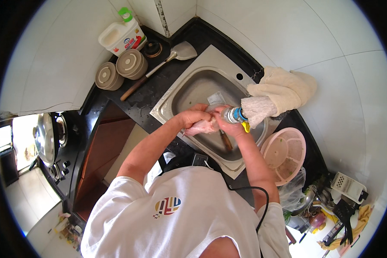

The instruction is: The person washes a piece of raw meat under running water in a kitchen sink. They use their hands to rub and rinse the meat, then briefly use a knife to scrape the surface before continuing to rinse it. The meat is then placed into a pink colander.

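Note:
A pale pink piece of raw meat (201,127), perhaps poultry or fish, is held over the stainless steel sink (188,93). My left hand (196,116) grips its upper side with curled fingers. My right hand (229,126) has hold of its right end, partly hidden beneath a clear plastic bottle piece (229,115) with a blue ring, fitted at the tap's spout. Below the hands, a wooden-handled tool (226,142), apparently a knife, lies in the basin with its front part covered. A clear plastic piece (216,97) is in the basin behind the meat.
Cloths (282,87) wrap the tap. A pink plastic basket (283,151) stands right of the sink. Left on the black counter are a wok spatula (161,66), two lidded containers (132,64) and a detergent jug (122,37). A lidded wok (45,138) sits on the stove.

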Demonstrator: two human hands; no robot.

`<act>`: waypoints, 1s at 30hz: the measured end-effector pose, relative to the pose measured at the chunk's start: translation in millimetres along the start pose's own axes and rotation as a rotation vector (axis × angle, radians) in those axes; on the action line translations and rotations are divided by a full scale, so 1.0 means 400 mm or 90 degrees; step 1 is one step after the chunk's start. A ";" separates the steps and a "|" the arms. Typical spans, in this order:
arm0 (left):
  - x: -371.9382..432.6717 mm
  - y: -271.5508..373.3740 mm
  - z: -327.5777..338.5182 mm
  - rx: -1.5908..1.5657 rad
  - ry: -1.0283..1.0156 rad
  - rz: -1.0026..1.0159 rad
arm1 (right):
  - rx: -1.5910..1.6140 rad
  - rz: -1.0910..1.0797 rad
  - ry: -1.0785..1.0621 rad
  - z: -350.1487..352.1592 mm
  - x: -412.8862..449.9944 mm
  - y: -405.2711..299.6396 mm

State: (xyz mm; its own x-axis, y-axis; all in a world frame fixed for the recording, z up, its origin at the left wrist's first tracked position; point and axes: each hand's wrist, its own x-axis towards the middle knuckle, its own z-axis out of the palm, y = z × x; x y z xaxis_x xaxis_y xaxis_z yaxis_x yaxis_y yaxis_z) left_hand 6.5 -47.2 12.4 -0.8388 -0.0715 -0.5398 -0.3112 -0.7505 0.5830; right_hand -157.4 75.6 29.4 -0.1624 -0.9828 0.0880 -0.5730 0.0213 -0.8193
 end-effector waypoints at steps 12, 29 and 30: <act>-0.019 0.042 0.028 -0.023 -0.067 0.076 | 0.269 0.171 0.238 0.050 -0.135 0.335; 0.018 -0.138 0.041 -0.017 0.022 0.159 | 0.737 0.352 0.237 0.059 -0.133 0.239; 0.023 -0.141 0.059 -0.068 0.045 0.171 | 0.713 0.330 0.239 0.061 -0.141 0.249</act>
State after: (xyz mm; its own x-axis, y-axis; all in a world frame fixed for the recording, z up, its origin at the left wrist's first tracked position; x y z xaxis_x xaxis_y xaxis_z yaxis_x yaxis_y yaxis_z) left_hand 5.8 10.0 -11.2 -0.8504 -0.3200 -0.4176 -0.0297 -0.7633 0.6454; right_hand -185.7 128.8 -71.0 -0.4814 -0.7908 -0.3780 0.5768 0.0389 -0.8160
